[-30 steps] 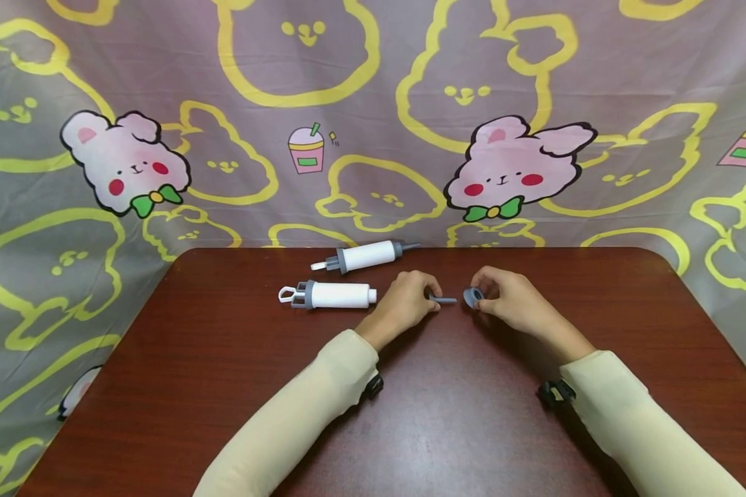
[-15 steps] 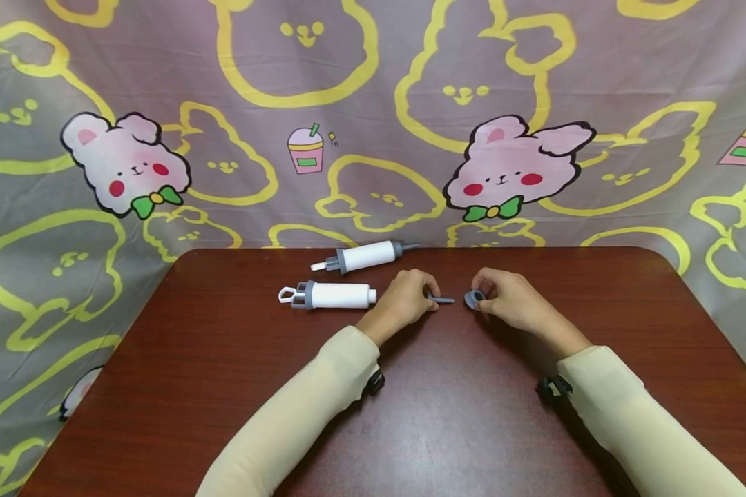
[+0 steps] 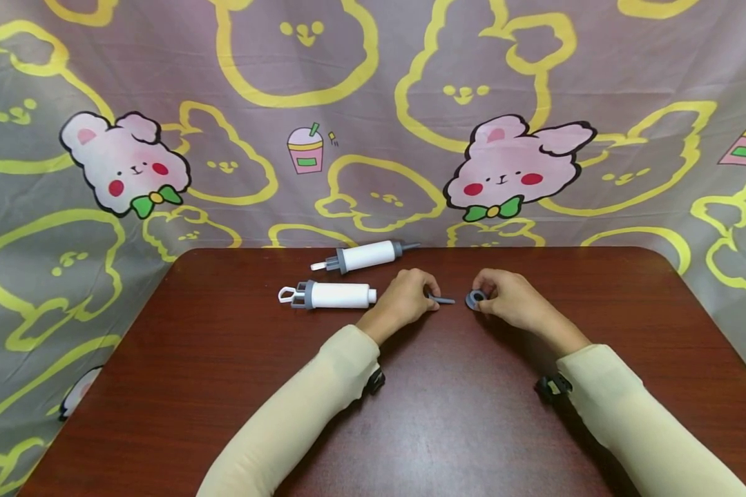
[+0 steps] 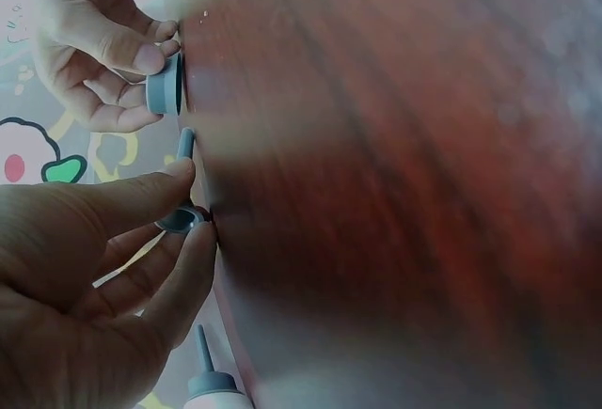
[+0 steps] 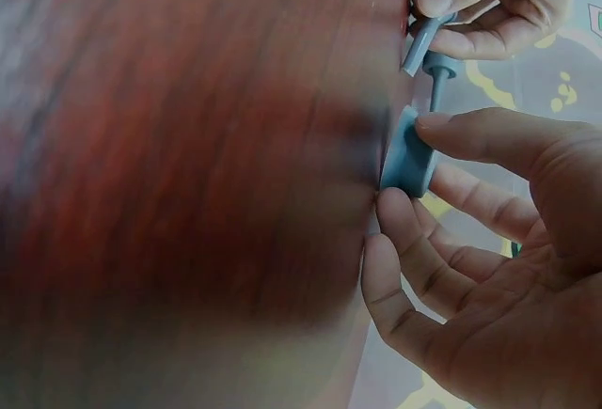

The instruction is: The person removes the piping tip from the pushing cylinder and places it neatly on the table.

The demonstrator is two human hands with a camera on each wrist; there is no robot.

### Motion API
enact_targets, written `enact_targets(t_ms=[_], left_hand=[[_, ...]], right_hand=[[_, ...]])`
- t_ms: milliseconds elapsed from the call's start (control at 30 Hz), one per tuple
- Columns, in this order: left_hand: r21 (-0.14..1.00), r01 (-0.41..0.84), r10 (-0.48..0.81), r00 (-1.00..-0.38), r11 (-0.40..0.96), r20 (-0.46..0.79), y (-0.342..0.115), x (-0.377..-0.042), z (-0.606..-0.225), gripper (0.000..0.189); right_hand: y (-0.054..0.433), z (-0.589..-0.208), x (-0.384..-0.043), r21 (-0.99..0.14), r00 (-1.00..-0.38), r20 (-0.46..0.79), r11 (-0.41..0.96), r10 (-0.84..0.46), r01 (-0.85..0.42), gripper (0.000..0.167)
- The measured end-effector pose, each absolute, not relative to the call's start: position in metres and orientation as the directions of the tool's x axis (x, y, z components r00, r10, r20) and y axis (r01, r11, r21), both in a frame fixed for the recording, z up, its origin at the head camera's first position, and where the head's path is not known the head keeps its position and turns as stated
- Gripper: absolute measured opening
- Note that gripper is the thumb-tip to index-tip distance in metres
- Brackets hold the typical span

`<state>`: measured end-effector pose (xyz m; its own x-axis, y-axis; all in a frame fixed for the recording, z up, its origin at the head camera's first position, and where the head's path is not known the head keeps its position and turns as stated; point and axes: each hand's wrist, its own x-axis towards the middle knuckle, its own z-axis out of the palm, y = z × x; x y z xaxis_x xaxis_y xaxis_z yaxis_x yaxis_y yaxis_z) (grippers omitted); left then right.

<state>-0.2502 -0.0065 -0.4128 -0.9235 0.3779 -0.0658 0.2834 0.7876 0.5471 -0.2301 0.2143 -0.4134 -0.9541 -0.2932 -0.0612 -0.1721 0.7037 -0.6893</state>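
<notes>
In the head view my left hand (image 3: 404,304) pinches a small grey nozzle (image 3: 444,301) between thumb and fingers, its thin tip pointing right. The left wrist view shows the nozzle's wider, hollow base (image 4: 181,219) at the fingertips. A short gap to the right, my right hand (image 3: 511,300) pinches a grey ring-shaped cap (image 3: 475,299) by its side, close over the table. The cap's round opening shows in the head view. Left of my left hand lies a white syringe (image 3: 340,295) with a grey flange, a looped plunger handle and a bare stubby front end.
Behind it, near the table's back edge, lies a second white syringe (image 3: 369,255) with a grey nozzle fitted and pointing right. The brown table (image 3: 423,414) ends at a patterned cloth (image 3: 373,124) hanging behind.
The cap in my right hand has shifted slightly right and tilted, its opening now turned more toward the head camera. My left hand and the nozzle have hardly moved.
</notes>
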Motion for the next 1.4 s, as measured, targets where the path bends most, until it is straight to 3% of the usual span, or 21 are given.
enact_targets(t_ms=[1400], left_hand=[[0.519, 0.300, 0.385, -0.921, 0.801, -0.062, -0.0053, -0.2527, -0.4135, 0.014]], right_hand=[[0.2145, -0.4150, -0.2303, -0.688, -0.954, -0.064, 0.705, -0.294, -0.171, 0.019]])
